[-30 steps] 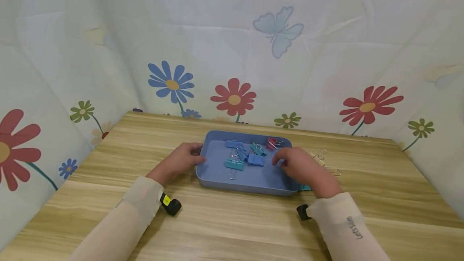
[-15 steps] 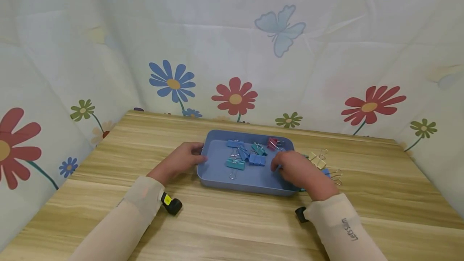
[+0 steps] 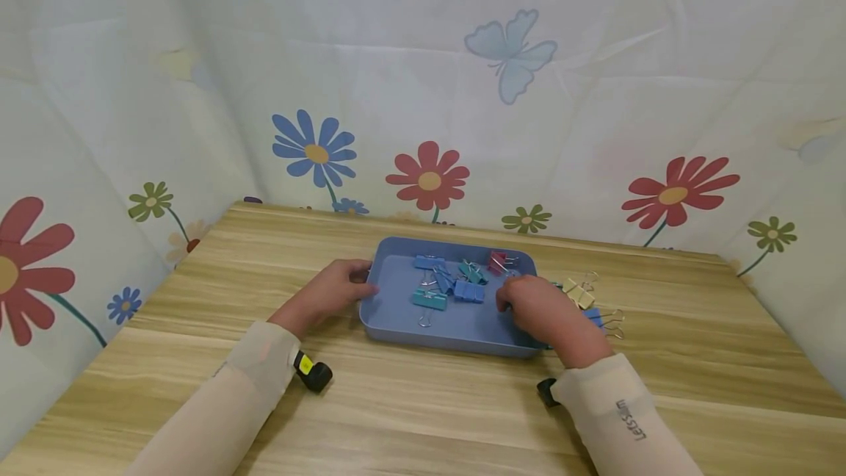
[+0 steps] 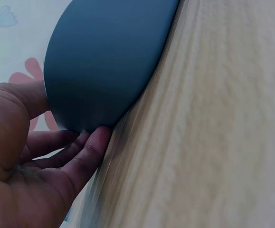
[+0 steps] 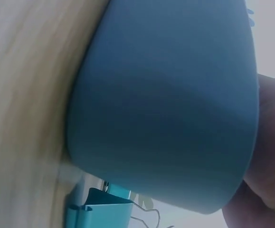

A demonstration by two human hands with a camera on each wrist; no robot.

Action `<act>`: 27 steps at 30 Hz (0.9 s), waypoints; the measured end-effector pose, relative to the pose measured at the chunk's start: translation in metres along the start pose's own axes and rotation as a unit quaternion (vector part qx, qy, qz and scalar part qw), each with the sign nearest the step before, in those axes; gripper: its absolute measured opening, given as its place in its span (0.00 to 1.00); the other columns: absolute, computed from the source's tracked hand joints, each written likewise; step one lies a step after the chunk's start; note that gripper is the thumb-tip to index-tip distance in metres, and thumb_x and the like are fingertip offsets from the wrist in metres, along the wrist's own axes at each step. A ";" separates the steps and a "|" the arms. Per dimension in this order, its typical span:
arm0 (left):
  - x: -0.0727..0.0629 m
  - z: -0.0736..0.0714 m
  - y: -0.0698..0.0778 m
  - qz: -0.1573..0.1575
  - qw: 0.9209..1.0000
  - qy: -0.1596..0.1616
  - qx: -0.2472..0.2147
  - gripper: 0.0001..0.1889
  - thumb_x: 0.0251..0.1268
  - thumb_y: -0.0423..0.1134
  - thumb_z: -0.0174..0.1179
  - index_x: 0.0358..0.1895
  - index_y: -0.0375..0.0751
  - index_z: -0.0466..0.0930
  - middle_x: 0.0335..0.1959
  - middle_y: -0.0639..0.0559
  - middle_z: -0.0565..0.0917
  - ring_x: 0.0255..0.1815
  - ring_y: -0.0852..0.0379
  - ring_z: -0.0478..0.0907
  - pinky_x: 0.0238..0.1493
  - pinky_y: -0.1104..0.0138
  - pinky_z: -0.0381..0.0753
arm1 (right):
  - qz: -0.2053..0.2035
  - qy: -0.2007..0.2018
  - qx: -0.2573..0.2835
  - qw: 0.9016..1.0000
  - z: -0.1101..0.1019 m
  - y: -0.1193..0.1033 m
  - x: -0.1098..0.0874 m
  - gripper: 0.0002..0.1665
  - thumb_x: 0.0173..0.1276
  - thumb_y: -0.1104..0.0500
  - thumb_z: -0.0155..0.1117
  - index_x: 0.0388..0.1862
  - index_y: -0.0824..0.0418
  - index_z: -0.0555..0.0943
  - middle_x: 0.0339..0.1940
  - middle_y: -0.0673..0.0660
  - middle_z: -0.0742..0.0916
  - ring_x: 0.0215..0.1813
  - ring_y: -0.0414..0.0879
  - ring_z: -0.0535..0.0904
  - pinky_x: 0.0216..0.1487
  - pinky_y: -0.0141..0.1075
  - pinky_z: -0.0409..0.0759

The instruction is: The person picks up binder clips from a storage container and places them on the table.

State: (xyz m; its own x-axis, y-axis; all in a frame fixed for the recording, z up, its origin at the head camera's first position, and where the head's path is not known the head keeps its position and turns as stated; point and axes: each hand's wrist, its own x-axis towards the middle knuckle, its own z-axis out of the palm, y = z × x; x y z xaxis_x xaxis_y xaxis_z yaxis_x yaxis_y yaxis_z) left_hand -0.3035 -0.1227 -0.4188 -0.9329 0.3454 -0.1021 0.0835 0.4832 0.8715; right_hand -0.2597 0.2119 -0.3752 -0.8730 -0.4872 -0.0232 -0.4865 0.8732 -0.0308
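A shallow blue tray (image 3: 403, 329) sits on the wooden table. My left hand (image 3: 333, 290) grips its left end, thumb over the rim and fingers against the outer wall, as the left wrist view shows. Over the tray's right end is my right hand (image 3: 545, 311), its fingers bent down inside the rim; whether they hold anything is hidden. Inside the tray lie several binder clips, among them a teal binder clip (image 3: 429, 300), a blue binder clip (image 3: 469, 291) and a red binder clip (image 3: 498, 262). The right wrist view shows mostly the tray's outer wall (image 5: 161, 104).
Just right of the tray, a yellow binder clip (image 3: 580, 294) and a blue binder clip (image 3: 593, 316) lie on the table (image 3: 436, 417). A teal binder clip (image 5: 104, 211) is close to the tray wall in the right wrist view. A flowered curtain (image 3: 370, 57) hangs behind.
My right hand has dropped slightly and its fingers have drawn in, uncovering the yellow and blue clips right of the tray. My left hand stays on the tray's left end.
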 end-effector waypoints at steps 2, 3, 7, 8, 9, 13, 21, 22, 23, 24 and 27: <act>0.000 0.000 0.000 0.001 1.000 0.000 0.001 0.31 0.66 0.38 0.60 0.70 0.32 0.63 0.64 0.38 0.76 0.64 0.45 0.74 0.61 0.56 0.78 | -0.007 0.012 -0.004 1.000 0.001 0.000 0.000 0.15 0.63 0.73 0.56 0.35 0.59 0.87 0.37 0.53 0.88 0.40 0.47 0.82 0.45 0.42 0.84; 0.000 0.000 0.000 0.002 1.000 0.000 0.001 0.31 0.66 0.38 0.60 0.70 0.32 0.63 0.64 0.38 0.76 0.64 0.45 0.74 0.61 0.56 0.78 | -0.010 0.019 -0.002 1.000 0.001 0.000 0.000 0.14 0.64 0.73 0.56 0.35 0.59 0.87 0.37 0.53 0.88 0.41 0.48 0.82 0.46 0.42 0.84; -0.001 0.000 0.000 0.006 1.000 0.000 0.003 0.31 0.66 0.37 0.59 0.70 0.31 0.63 0.64 0.37 0.75 0.65 0.44 0.74 0.61 0.55 0.77 | -0.013 0.049 0.014 0.999 0.001 -0.002 0.000 0.13 0.66 0.71 0.57 0.38 0.60 0.87 0.40 0.54 0.88 0.44 0.49 0.83 0.48 0.43 0.84; -0.001 0.000 0.001 0.006 1.000 0.000 0.001 0.31 0.66 0.37 0.59 0.70 0.31 0.63 0.64 0.37 0.75 0.65 0.44 0.73 0.61 0.55 0.77 | -0.012 0.056 0.018 0.998 0.000 -0.002 -0.001 0.12 0.66 0.70 0.58 0.39 0.60 0.87 0.40 0.54 0.88 0.44 0.49 0.83 0.48 0.43 0.84; -0.001 0.000 0.001 0.007 1.000 -0.001 0.000 0.31 0.66 0.37 0.59 0.70 0.31 0.63 0.64 0.37 0.75 0.65 0.44 0.73 0.62 0.55 0.77 | -0.013 0.064 0.021 0.998 0.000 -0.003 -0.001 0.12 0.66 0.70 0.59 0.39 0.61 0.87 0.41 0.54 0.88 0.43 0.49 0.83 0.48 0.43 0.84; -0.001 0.000 0.001 0.004 1.000 -0.003 -0.003 0.31 0.66 0.37 0.59 0.71 0.31 0.62 0.65 0.37 0.74 0.65 0.44 0.73 0.62 0.55 0.77 | -0.010 0.091 0.029 0.995 -0.003 -0.003 -0.004 0.10 0.63 0.69 0.63 0.40 0.61 0.87 0.40 0.54 0.86 0.40 0.48 0.83 0.47 0.42 0.84; -0.001 0.000 0.001 0.006 1.000 -0.004 -0.002 0.31 0.66 0.37 0.60 0.71 0.32 0.63 0.64 0.38 0.75 0.65 0.44 0.73 0.61 0.55 0.77 | 0.012 0.097 0.052 0.994 -0.006 0.005 -0.005 0.09 0.63 0.68 0.63 0.41 0.63 0.86 0.40 0.55 0.86 0.40 0.49 0.82 0.47 0.44 0.84; -0.002 0.000 0.002 0.006 1.000 -0.004 -0.002 0.31 0.66 0.37 0.60 0.70 0.32 0.63 0.64 0.38 0.75 0.65 0.44 0.73 0.61 0.55 0.77 | 0.013 0.098 0.050 0.994 -0.007 0.006 -0.005 0.09 0.63 0.67 0.64 0.42 0.63 0.86 0.40 0.56 0.86 0.40 0.49 0.82 0.47 0.44 0.84; -0.002 0.000 0.002 0.007 1.000 -0.004 -0.001 0.31 0.66 0.37 0.59 0.71 0.32 0.63 0.64 0.38 0.75 0.65 0.44 0.74 0.61 0.56 0.77 | 0.013 0.099 0.047 0.994 -0.008 0.008 -0.005 0.09 0.63 0.67 0.64 0.41 0.63 0.86 0.40 0.56 0.86 0.40 0.49 0.82 0.46 0.44 0.84; -0.002 0.000 0.002 0.007 1.000 -0.003 -0.001 0.31 0.66 0.37 0.59 0.71 0.32 0.63 0.64 0.37 0.75 0.65 0.44 0.74 0.61 0.56 0.77 | 0.017 0.098 0.045 0.994 -0.008 0.009 -0.006 0.09 0.63 0.67 0.64 0.42 0.64 0.86 0.39 0.56 0.87 0.40 0.49 0.82 0.46 0.44 0.84; -0.003 0.000 0.002 0.007 1.000 -0.003 0.000 0.31 0.66 0.37 0.59 0.71 0.32 0.63 0.64 0.37 0.75 0.65 0.44 0.73 0.61 0.56 0.77 | 0.029 0.094 0.038 0.994 -0.011 0.011 -0.006 0.09 0.63 0.66 0.64 0.41 0.65 0.87 0.38 0.57 0.87 0.40 0.50 0.81 0.45 0.45 0.84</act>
State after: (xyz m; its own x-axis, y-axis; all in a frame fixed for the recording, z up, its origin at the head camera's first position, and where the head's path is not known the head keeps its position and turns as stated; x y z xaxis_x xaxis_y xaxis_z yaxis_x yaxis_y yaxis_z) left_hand -0.3008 -0.1226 -0.4167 -0.9298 0.3560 -0.0932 0.0955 0.4779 0.8732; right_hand -0.2602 0.2243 -0.3648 -0.8942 -0.4180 0.1601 -0.4370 0.8927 -0.1099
